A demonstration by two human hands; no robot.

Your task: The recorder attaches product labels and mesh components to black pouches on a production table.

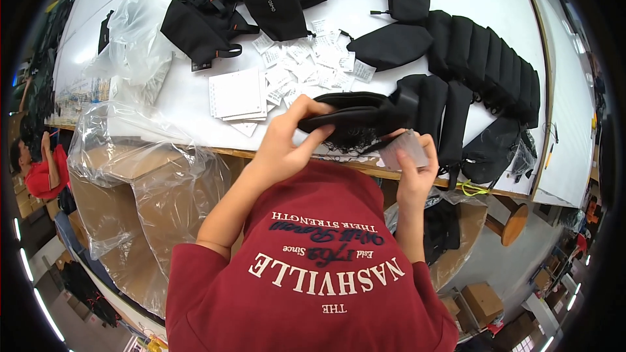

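Note:
My left hand [285,141] pinches one end of a black fabric pouch [355,109], thumb underneath and fingers on top. The pouch is held level at the table's front edge, with its mouth seemingly parted. Between the thumb and fingers of my right hand [415,173] is a small whitish, see-through slip [403,150], close against the pouch's right underside. Whether that hand also grips the pouch cannot be made out. Just beyond the pouch lie many loose printed white labels [306,65] and a stack of white cards [236,94].
Black pouches [482,52] stand in a row at the right; more black bags [270,0] lie at the back. Clear plastic bags [134,26] lie at the left. A plastic-lined cardboard box [107,163] stands below the table's edge. Another person [47,169] is far left.

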